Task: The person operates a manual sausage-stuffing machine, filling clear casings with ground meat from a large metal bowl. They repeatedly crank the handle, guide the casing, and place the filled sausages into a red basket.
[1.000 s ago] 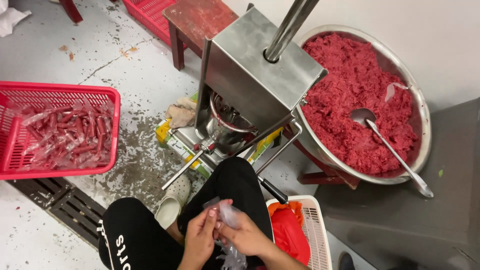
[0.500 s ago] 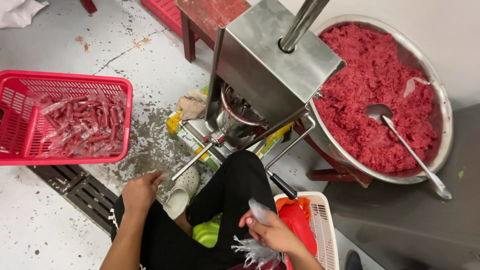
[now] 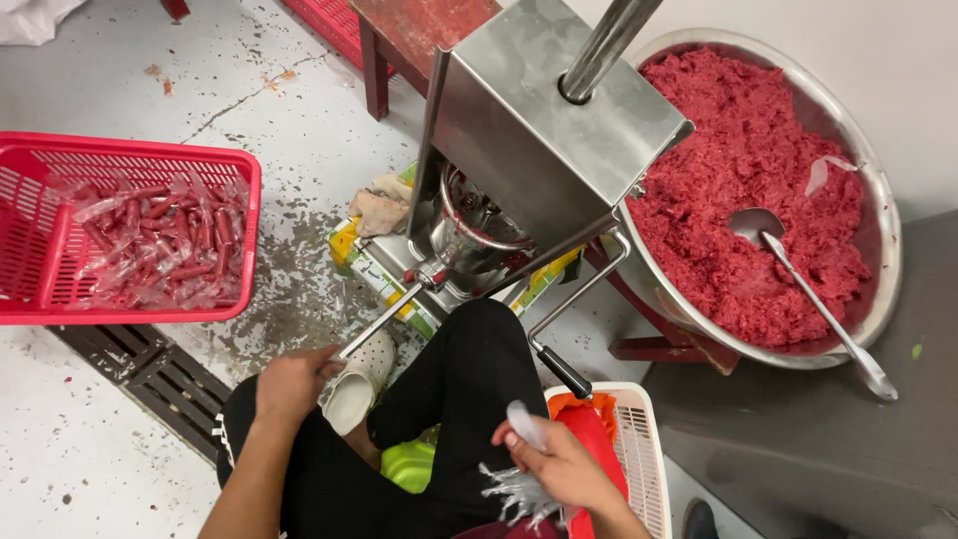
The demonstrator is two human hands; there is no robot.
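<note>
Since the earlier frame, left hand (image 3: 291, 384) has travelled from the lap toward 11 o'clock and now sits at the tip of the slim steel nozzle (image 3: 384, 321) projecting from the sausage stuffer (image 3: 544, 150). Right hand (image 3: 561, 467) has drawn back toward 5 o'clock, carrying its load over the white basket (image 3: 639, 449).

Left hand: fingers curled around or against the nozzle end; whether they clamp it cannot be told from this angle. Right hand: closed on a pale casing (image 3: 524, 424), one end standing up between thumb and fingers, with a bundle of white strings (image 3: 509, 491) hanging below the palm.

Surroundings: steel basin (image 3: 878, 200) of minced red meat at 2 o'clock, a ladle (image 3: 808, 294) resting in it. Red basket (image 3: 130, 160) at 9 o'clock holds filled sausages in clear wrap. Crank handle (image 3: 564, 371) hangs between the knee and the white basket. A floor drain (image 3: 140, 374) lies at 8 o'clock.

Assessment: work appears to be at the loading stage, one hand steadying the nozzle, the other presenting an empty casing. The following move would call for bringing the casing across from 5 o'clock to the nozzle tip, opening its mouth and sliding it on squarely. Casing and nozzle are well apart at present; nothing is threaded yet.
</note>
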